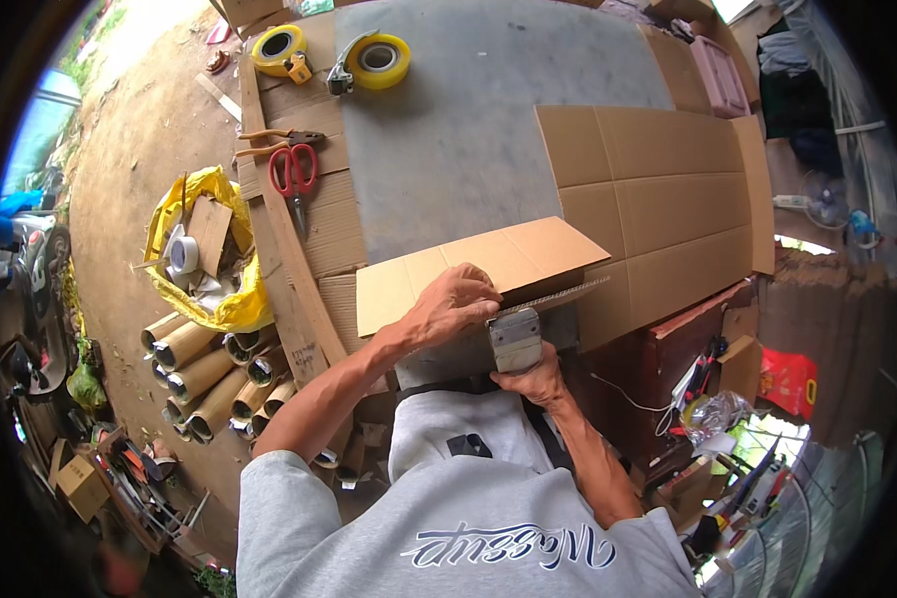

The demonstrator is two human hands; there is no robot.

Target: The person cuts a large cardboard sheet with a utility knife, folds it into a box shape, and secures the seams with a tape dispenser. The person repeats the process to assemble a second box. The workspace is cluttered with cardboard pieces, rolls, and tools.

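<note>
Holding a block-shaped grey metal hand tool in right hand, upright, with fingers closed round its lower part. Can't tell the tool's exact kind. Resting left hand on a folded tan corrugated cardboard piece, palm down, with fingers bent and close together. Can't tell if pinching an edge or just bearing down. Have that piece under left hand and just ahead of right hand, with raw fluted edge showing just beyond the tool. Can't tell if tool and cardboard touch.

Next out, right of both hands: large flat creased tan cardboard sheet. Ahead of left hand: smooth grey worktop. Left of left hand: long narrow brown wooden strip, then, ahead-left, red-handled metal scissors and, just beyond, orange-handled dark-jawed pliers.

Farther left of left hand, at ground level: stack of brown cardboard tubes, plus open yellow plastic bag just beyond.

Farthest ahead of left hand: yellow tape roll in grey metal dispenser, with second yellow tape roll to its left. Far ahead-right of right hand: pink plastic crate.
</note>
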